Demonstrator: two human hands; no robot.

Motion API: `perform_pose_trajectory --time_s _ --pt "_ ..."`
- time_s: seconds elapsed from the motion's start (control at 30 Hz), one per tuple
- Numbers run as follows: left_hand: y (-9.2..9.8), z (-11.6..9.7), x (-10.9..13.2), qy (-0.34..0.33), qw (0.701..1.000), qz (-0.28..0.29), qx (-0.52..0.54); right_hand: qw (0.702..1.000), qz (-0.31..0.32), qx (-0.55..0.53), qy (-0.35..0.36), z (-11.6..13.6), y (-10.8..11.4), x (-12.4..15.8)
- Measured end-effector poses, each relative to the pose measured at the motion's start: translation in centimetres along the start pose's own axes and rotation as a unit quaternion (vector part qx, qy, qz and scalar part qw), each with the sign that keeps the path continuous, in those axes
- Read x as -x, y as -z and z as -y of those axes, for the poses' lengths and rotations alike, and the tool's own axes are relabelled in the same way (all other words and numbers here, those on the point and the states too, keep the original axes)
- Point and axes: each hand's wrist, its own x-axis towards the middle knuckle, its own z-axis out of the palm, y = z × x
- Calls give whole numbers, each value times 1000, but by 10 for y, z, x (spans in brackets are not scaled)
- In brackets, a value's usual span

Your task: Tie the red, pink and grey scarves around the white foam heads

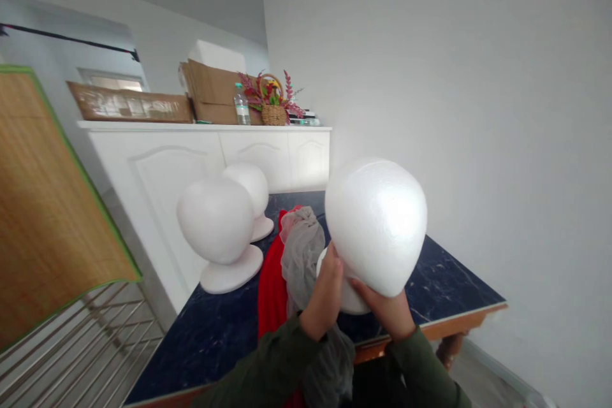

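Right of centre in the frame, a head (377, 223) is over the counter (215, 331). Cloths (301, 258) lie left of it, down the frame's middle; two more heads (215, 220) stand at centre left, one behind the other. Behind, at upper left, a cabinet (172, 159) bears boxes (220, 86), a bottle (242, 108) and a basket (273, 116).

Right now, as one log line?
left hand: holding white head form | right hand: likewise | nearby: gray cloth, red cloth, two other head forms

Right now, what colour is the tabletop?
The tabletop is dark blue with pale, marble-like streaks, seen best in the head view.
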Motion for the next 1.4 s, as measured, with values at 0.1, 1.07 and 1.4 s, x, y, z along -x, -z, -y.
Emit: perform_pose_trajectory --time_s 0.1,1.07,1.4 --pt "-44 12 -37 29 991 44 126 996 -34 81 -22 -35 16 -18" --pt "83 53 84 164 930 -23 -329 979 173 6 -105 -1 -74 33" --pt "86 61 90 112 859 101 -490 938 315 76 -118 1 -122 -17"
